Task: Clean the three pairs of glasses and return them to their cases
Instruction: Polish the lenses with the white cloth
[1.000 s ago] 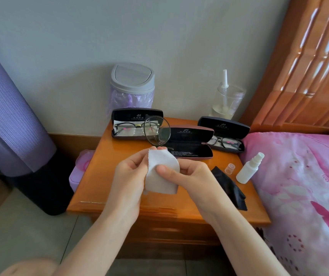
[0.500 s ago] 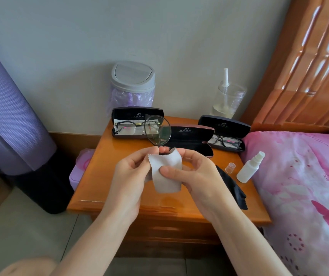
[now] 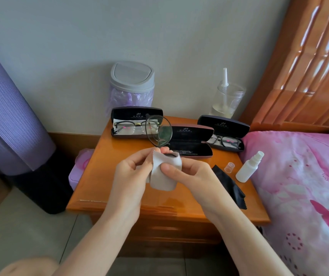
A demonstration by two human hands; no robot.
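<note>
Cloth [image 3: 165, 176] bunches tighter: left hand [image 3: 129, 180] pinching glasses [image 3: 159, 130], right hand [image 3: 195, 176] pinching cloth, both partly blocking the open case [image 3: 189, 140] behind.

The grey cloth [image 3: 164, 174] hides one lens of the round glasses [image 3: 159, 130]; lettering in the middle case [image 3: 189, 145] is unreadably small.

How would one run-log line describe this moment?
left hand: holds round glasses | right hand: pinches grey cloth around lower lens | middle case: open, empty | left case, right case: open, occupied
</note>
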